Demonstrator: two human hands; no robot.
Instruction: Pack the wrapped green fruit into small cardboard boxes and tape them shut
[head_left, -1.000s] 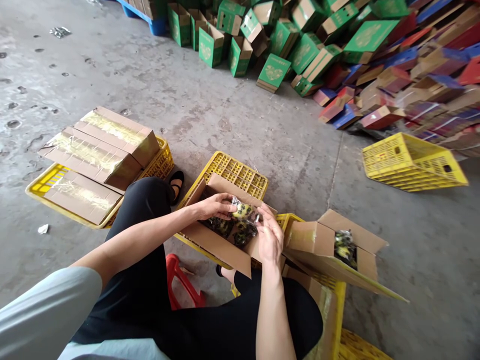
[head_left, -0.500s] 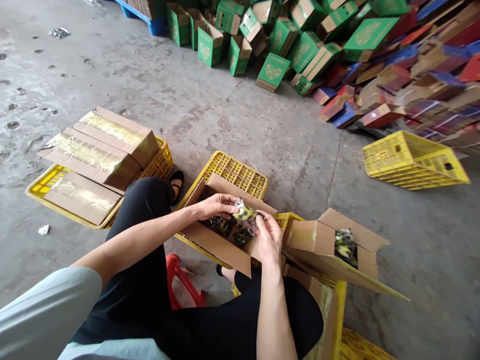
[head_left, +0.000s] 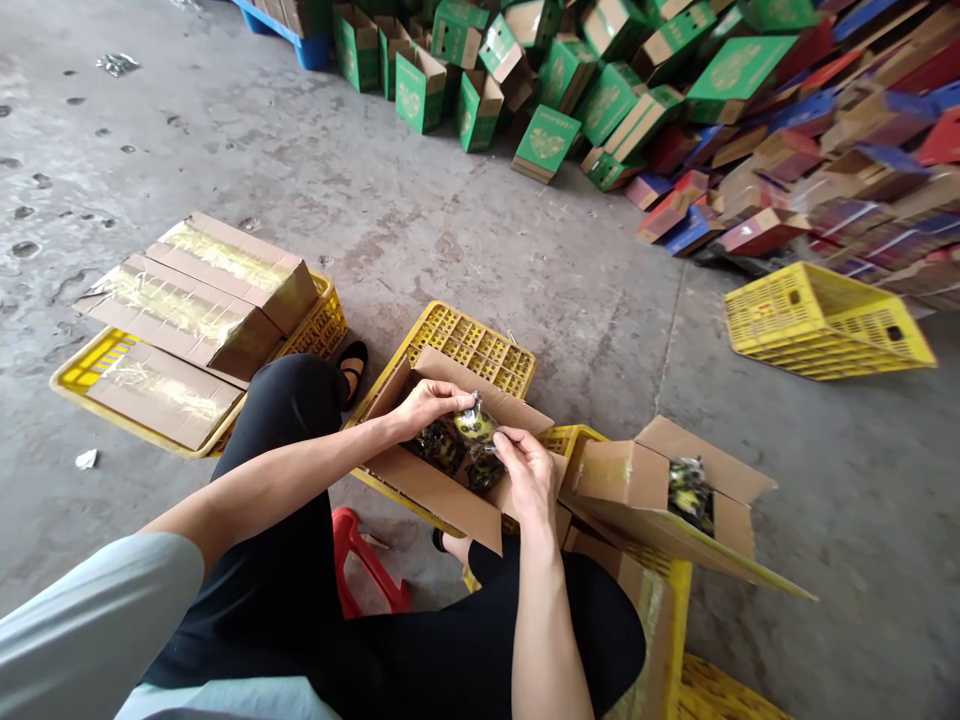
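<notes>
Hovering over the open carton (head_left: 442,480), both hands pinch one clear-wrapped packet (head_left: 475,428) between them — left hand (head_left: 426,403) closed on its far-left edge, right hand (head_left: 527,473) closed on its near-right edge. The packet sits just above the packets (head_left: 450,455) already inside, the carton's raised flaps hemming it on the far and near sides, atop a yellow crate (head_left: 469,340).

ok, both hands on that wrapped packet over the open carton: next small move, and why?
Probably lower the wrapped packet into the open carton. Left hand and right hand pinch it just above the packets already inside, and the flaps stand open, so the way down looks free.
</notes>
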